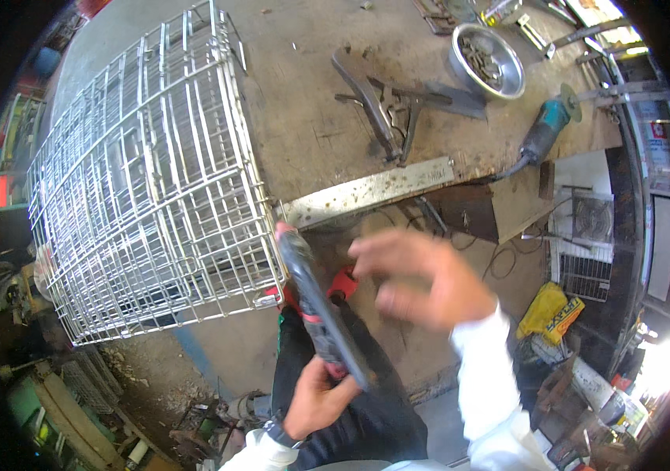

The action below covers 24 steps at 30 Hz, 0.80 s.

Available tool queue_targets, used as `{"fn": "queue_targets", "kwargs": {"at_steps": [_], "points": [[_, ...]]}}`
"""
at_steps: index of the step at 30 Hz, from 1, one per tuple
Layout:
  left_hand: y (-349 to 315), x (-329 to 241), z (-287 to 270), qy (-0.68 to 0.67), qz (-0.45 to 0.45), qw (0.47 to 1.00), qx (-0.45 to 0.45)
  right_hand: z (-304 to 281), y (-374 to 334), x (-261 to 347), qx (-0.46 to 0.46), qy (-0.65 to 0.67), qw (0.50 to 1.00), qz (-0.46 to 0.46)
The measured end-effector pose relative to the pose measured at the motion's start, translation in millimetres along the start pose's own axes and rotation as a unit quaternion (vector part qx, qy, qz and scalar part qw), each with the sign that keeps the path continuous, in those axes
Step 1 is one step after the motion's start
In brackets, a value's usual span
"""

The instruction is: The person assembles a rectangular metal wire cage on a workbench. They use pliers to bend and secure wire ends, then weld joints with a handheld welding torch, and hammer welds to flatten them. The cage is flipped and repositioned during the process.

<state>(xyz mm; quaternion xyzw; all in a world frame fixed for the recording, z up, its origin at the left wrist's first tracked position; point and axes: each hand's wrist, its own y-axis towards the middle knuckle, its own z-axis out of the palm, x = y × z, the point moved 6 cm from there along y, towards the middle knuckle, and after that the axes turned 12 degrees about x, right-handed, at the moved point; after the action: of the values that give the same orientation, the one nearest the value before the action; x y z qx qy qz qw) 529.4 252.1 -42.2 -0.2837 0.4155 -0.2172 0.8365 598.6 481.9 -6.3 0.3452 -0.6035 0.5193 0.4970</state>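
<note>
My left hand [321,399], with a dark watch at the wrist, is closed round the lower end of a long, flat dark object with red edges [321,302]. This object tilts up and left in front of my legs; it is slightly blurred, and its kind cannot be made out. My right hand [427,281] hovers to its right, smeared by motion, with fingers apart and nothing visible in them. Just left of the dark object's upper end, a stack of silvery wire grid panels [154,180] overhangs the workbench [295,125].
Along the bench's front edge lies a spotted metal strip [370,191]. Dark metal tools [386,106] lie behind it. A steel bowl of small metal pieces [485,61] and a teal angle grinder [551,125] sit at the right. A yellow bag [548,314] is lower right.
</note>
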Motion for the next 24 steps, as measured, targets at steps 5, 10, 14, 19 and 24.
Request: {"fn": "queue_targets", "kwargs": {"at_steps": [5, 10, 14, 19, 24], "points": [[-44.6, -12.5, -38.3, -0.023, 0.159, 0.987, -0.016, -147.8, 107.0, -20.7, -0.318, -0.482, 0.799, 0.168], [-95.8, -10.2, -85.3, 0.039, 0.306, 0.948, -0.081, -179.1, 164.5, -27.8, -0.148, -0.579, 0.691, 0.406], [-117.8, 0.7, -117.4, -0.001, 0.316, 0.937, -0.147, -160.7, 160.5, 8.6, -0.216, -0.574, 0.731, 0.299], [-128.7, 24.7, -143.2, -0.045, 0.313, 0.932, -0.175, -149.0, 97.3, 12.5, -0.177, -0.228, 0.944, 0.16], [-136.8, 57.8, -165.7, -0.114, 0.248, 0.94, -0.203, 32.8, -14.7, 16.7, -0.092, 0.03, 0.99, 0.107]]}}
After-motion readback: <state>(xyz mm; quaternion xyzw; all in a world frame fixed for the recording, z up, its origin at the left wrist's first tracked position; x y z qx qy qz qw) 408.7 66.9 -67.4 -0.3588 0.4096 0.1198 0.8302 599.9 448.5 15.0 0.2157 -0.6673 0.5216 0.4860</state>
